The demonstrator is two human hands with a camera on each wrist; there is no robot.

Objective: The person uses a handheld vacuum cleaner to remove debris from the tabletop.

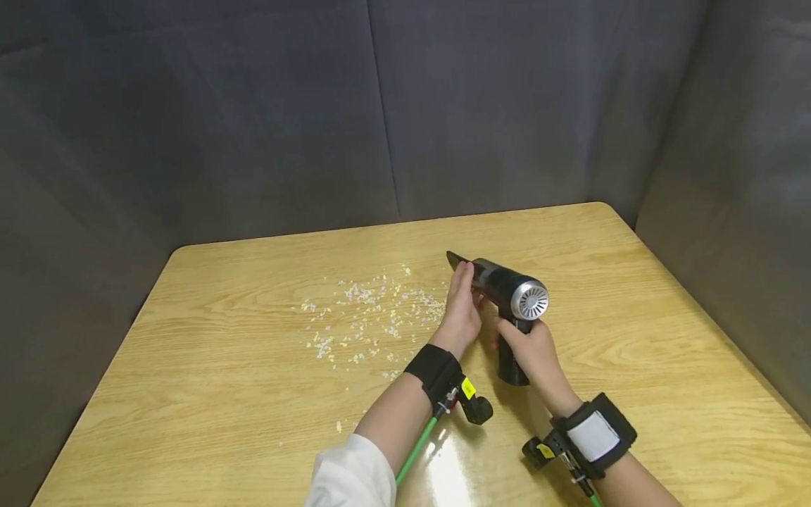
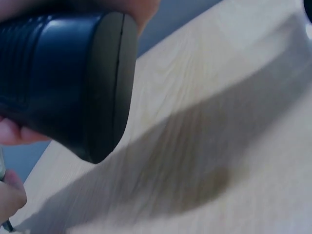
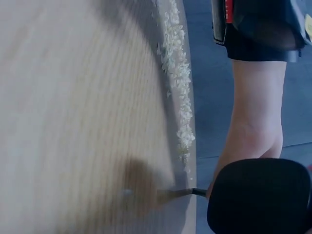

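Note:
A black handheld vacuum [image 1: 497, 280] with a silver vented rear end is held above the table. My right hand [image 1: 537, 355] grips its pistol handle, whose flat base [image 2: 105, 87] fills much of the left wrist view. My left hand [image 1: 461, 317] holds the flat, tapered nozzle [image 1: 453, 259] at the front, its fingers along the left side and its thumb partly hidden. Small pale paper bits [image 1: 364, 296] lie scattered on the table left of the left hand. In the right wrist view, the nozzle tip [image 3: 199, 192] shows beyond the handle base.
The wood-grain table [image 1: 190, 394] has rounded far corners. Dark grey cloth [image 1: 285, 127] hangs behind it and at both sides. Black straps with small cameras sit on both wrists, and a green cable [image 1: 415, 451] runs along the left forearm.

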